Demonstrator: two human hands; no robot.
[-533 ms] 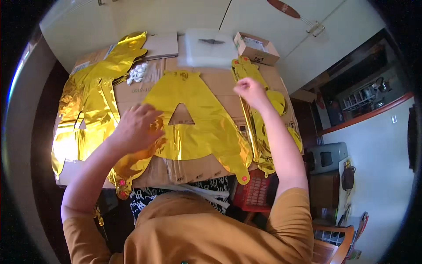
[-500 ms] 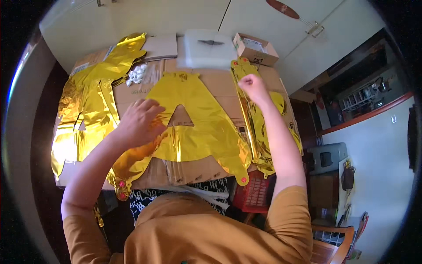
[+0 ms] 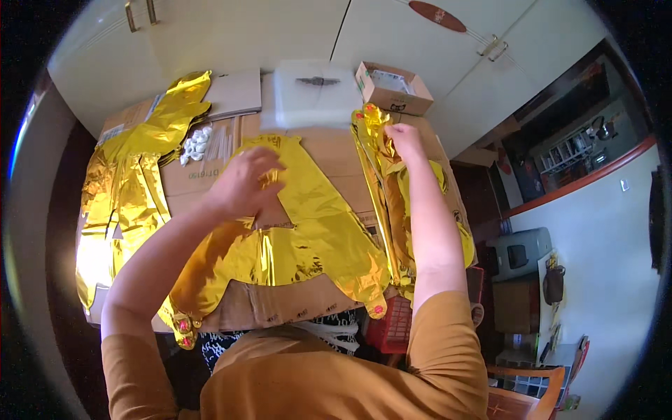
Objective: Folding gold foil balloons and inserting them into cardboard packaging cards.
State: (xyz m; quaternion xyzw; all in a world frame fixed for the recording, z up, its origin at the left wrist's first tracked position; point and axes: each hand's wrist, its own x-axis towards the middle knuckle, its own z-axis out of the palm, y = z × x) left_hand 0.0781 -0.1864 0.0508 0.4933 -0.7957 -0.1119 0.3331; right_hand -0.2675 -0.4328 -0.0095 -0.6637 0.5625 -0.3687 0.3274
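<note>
A flat gold foil balloon (image 3: 315, 241) shaped like a letter A lies in front of me, with small red round spots at its lower corners. Over its left side hangs my left hand (image 3: 248, 183), fingers curved and apart, holding nothing. At the right edge, a stack of folded gold foil balloons (image 3: 392, 210) runs from far to near. My right hand (image 3: 407, 143) is at the stack's far end, thumb and fingers pinched on the crumpled foil there. My right forearm hides part of this stack.
More gold foil balloons (image 3: 126, 189) cover the left of the cardboard-topped table (image 3: 210, 178). Behind lie white bundles (image 3: 197, 145), thin clear sticks (image 3: 222, 140), a translucent plastic sheet (image 3: 315, 98) and an open carton (image 3: 395, 87). A red plastic basket (image 3: 392, 325) stands below the near edge.
My right hand has closed on the foil at the stack's far end, and the foil there is lifted and creased. My left hand has moved right and farther over the A-shaped balloon. The view has shifted slightly.
</note>
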